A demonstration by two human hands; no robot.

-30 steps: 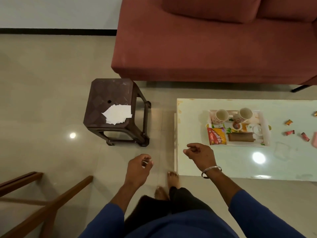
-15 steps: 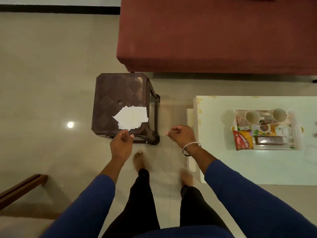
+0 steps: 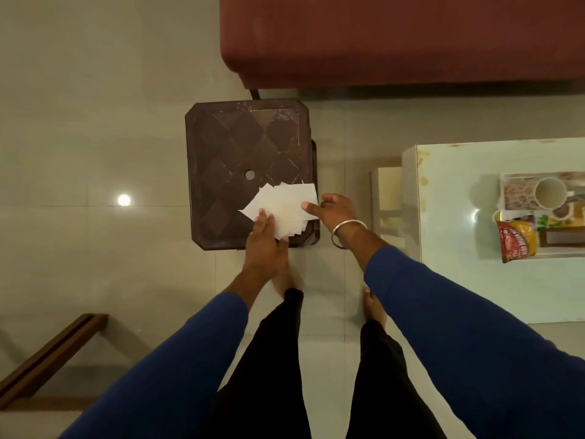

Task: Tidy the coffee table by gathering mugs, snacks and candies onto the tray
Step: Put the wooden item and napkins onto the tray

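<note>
Hands now down on paper slips (image 3: 280,205): left hand (image 3: 265,240) pressing flat, right hand (image 3: 329,208) pinching the edge. Tray (image 3: 506,180) well right of right hand, mug (image 3: 550,193) and snack packet (image 3: 516,240) aboard; tidying paused.

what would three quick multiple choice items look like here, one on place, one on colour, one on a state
1. Where do the white papers lie?
A. on the brown stool
B. on the sofa
C. on the tray

2. What colour is the sofa?
A. green
B. dark red
C. grey

3. How does the mug on the tray stand?
A. upside down
B. stacked on another mug
C. mouth open to the camera

Answers:
1 A, the papers fan over the stool, both hands on them.
2 B, the sofa is dark red.
3 C, the mug on the tray shows its inside.
</note>
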